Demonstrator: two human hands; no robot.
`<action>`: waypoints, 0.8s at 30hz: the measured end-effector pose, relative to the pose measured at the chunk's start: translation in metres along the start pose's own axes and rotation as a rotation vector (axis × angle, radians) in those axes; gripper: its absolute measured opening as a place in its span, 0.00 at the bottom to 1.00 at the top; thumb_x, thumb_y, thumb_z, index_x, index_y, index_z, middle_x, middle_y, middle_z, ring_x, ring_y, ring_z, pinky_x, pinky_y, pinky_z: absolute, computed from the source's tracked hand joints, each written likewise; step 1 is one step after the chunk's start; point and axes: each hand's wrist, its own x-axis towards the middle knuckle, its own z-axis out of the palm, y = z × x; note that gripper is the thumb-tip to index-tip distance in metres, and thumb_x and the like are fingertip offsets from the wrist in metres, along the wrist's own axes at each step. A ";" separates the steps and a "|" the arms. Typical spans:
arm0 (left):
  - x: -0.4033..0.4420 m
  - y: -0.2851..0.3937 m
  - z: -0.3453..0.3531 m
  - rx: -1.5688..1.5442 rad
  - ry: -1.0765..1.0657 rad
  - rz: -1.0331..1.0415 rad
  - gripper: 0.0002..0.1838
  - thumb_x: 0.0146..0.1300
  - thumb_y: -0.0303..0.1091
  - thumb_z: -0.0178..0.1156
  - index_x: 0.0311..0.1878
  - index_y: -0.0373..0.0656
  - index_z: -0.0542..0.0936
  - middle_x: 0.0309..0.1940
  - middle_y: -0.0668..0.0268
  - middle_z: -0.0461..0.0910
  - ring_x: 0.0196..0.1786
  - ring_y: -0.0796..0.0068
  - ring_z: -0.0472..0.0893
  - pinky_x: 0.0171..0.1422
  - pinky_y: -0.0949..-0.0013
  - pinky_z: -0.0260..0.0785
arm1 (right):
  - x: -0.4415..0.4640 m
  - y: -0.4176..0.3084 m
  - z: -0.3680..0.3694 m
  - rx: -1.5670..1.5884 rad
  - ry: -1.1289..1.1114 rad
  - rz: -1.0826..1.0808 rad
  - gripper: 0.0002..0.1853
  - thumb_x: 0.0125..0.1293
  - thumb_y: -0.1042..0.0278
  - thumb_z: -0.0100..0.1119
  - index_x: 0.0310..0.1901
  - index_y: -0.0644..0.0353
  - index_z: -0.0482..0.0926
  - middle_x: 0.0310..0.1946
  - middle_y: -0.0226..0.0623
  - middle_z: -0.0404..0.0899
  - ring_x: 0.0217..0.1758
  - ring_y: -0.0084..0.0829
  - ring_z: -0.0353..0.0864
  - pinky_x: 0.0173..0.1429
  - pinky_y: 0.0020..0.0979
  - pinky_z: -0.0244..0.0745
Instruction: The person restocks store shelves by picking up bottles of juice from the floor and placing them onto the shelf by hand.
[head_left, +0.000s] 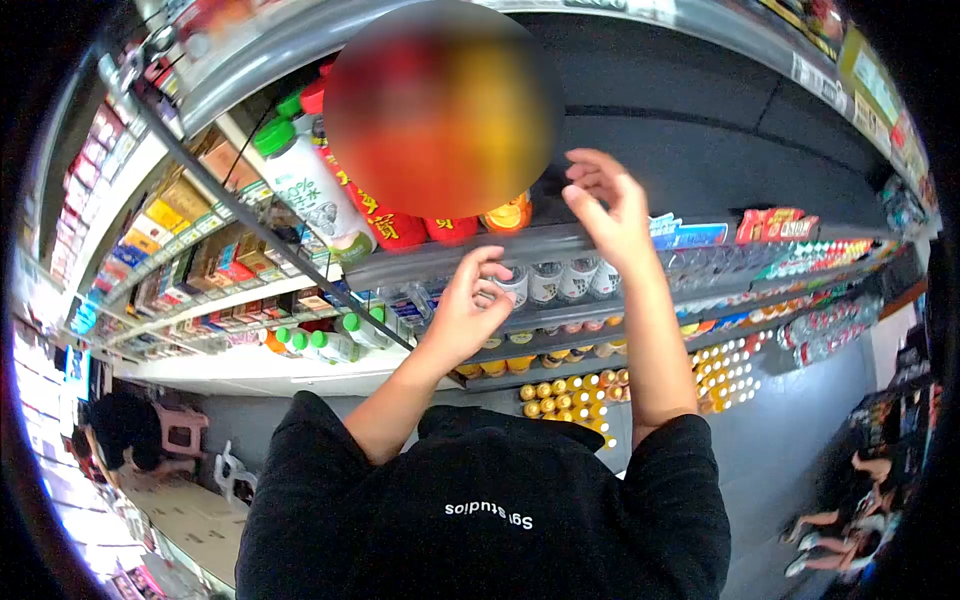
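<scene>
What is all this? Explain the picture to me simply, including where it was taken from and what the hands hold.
There is no machine here. One camera, worn on a person's head, looks forward and down, so their black shirt fills the bottom. Its wide lens bends the shelves.

The left hand and right hand are bare, raised before a dark shelf. Both look empty, fingers loosely curled.

On that shelf stand a green-capped bottle and red containers; a round blur hides what is above them. Red packs lie farther right.
</scene>
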 end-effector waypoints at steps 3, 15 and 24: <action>0.001 -0.011 0.010 0.050 -0.152 -0.041 0.23 0.57 0.23 0.58 0.57 0.42 0.67 0.44 0.66 0.74 0.41 0.82 0.74 0.44 0.77 0.67 | -0.025 -0.009 -0.031 0.072 0.088 0.084 0.15 0.55 0.74 0.63 0.45 0.63 0.77 0.36 0.33 0.77 0.35 0.19 0.75 0.39 0.21 0.73; -0.013 -0.161 0.073 0.112 -0.824 -0.461 0.05 0.61 0.28 0.55 0.39 0.39 0.76 0.32 0.68 0.78 0.33 0.81 0.77 0.39 0.76 0.70 | -0.266 0.059 -0.137 -0.085 0.790 0.664 0.09 0.63 0.66 0.58 0.38 0.63 0.79 0.25 0.28 0.78 0.19 0.16 0.71 0.22 0.18 0.65; -0.079 -0.317 0.085 0.317 -1.142 -0.760 0.05 0.61 0.28 0.52 0.36 0.37 0.74 0.26 0.68 0.76 0.28 0.80 0.75 0.34 0.76 0.68 | -0.584 0.158 -0.047 -0.100 1.094 1.564 0.12 0.60 0.65 0.55 0.39 0.65 0.72 0.19 0.39 0.75 0.11 0.26 0.71 0.14 0.30 0.65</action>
